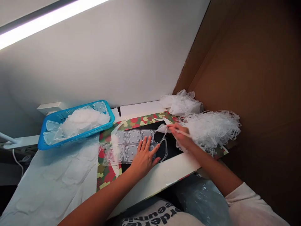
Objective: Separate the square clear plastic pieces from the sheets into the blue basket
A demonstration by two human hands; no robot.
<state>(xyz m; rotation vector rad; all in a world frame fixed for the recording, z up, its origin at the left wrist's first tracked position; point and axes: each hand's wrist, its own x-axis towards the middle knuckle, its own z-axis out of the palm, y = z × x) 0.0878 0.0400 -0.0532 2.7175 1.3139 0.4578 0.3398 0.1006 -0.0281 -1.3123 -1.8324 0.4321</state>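
A sheet of translucent moulded plastic pieces (133, 136), joined in two rows, lies on a black mat (174, 150). My left hand (144, 155) rests flat on the sheet's right part, fingers spread, covering some of the pieces. Beside it, at the sheet's upper right corner, my right hand (180, 133) is closed, pinching a small translucent plastic piece (162, 128). A thin whitish strip or stick also juts from this hand toward the right; I cannot make out which. Thin empty outlines of the plastic frame (166, 150) curve right of my left hand.
A blue basket (77, 138) of translucent pieces stands at the left. Stringy clear plastic frames (211, 130) are heaped at the right, near another whitish plastic bundle (182, 103). A patterned board (105, 179) lies under the mat. A cardboard wall (235, 69) bounds the right side.
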